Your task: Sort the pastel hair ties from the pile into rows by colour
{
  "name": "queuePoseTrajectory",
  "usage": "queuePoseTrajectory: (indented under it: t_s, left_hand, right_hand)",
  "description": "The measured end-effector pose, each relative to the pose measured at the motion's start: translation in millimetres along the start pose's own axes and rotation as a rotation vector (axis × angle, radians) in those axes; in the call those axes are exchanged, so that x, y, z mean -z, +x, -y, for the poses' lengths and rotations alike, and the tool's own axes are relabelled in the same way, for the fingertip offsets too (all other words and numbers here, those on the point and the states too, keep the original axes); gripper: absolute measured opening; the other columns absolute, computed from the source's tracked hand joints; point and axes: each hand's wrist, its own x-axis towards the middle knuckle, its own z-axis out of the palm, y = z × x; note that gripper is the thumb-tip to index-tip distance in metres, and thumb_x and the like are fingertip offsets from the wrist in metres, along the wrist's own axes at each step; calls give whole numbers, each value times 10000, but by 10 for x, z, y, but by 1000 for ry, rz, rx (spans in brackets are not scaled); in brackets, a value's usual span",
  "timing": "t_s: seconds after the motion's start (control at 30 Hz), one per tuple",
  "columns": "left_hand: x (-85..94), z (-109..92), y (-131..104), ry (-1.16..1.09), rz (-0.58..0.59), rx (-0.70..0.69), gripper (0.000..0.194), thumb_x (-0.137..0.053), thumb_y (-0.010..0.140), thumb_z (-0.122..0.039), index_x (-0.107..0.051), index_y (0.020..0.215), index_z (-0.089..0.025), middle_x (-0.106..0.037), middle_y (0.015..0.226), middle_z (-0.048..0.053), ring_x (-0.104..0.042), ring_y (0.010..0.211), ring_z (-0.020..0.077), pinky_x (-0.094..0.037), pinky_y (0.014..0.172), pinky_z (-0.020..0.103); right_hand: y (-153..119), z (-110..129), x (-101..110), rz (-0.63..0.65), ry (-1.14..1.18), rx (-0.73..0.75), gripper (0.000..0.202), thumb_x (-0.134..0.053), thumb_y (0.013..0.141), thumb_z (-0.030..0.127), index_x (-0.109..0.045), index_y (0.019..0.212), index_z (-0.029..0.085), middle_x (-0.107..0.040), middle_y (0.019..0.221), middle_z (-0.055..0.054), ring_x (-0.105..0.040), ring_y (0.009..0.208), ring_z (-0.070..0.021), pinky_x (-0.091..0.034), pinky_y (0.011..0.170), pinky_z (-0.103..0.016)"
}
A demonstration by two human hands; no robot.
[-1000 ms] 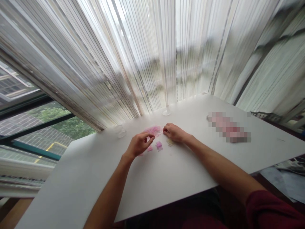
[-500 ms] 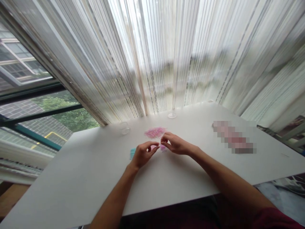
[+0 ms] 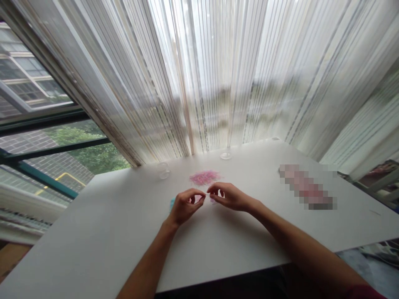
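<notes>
Above the middle of the white table, my left hand (image 3: 186,204) is closed in a pinch between thumb and fingertips. Close to its right, my right hand (image 3: 230,196) pinches too, its fingertips almost meeting the left ones. A thin pale thing seems to span the small gap between them, too small to make out. Just beyond the hands lies a loose pile of pink strands (image 3: 204,177). A turquoise bunch (image 3: 172,203) shows partly behind my left hand. Some purple pieces (image 3: 213,201) are mostly hidden under my right hand.
Clear round containers or lids stand near the back edge of the white table (image 3: 109,232), one at the left (image 3: 163,170) and one at the centre (image 3: 226,155). A blurred-out pinkish item (image 3: 307,187) lies at the right. Striped curtains (image 3: 212,83) hang behind the table.
The camera view has shifted slightly, so the table appears lower. My hands remain pinched close together, with my right hand a little lower and the gap between the fingertips more visible.
</notes>
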Motion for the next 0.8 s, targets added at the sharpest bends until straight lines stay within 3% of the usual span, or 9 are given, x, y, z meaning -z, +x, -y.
queuePoseTrajectory:
  t_s: [0.3, 0.8]
  left_hand:
    - [6, -20, -1, 45, -3, 29, 112, -648, 831, -235, -717, 906, -188, -707, 779, 12, -480, 517, 71, -431, 506, 183]
    - [44, 3, -7, 109, 12, -11, 118, -641, 849, -268, -731, 871, -195, -701, 713, 3, -481, 511, 77, -421, 525, 193]
  right_hand:
    - [20, 31, -20, -82, -55, 40, 77, -617, 856, 210, -682, 865, 169, -676, 757, -25, -590, 668, -118, -492, 650, -237]
    - [16, 33, 0, -69, -149, 64, 86, -610, 862, 201, -686, 836, 171, -663, 733, -24, -580, 657, -116, -475, 653, -232]
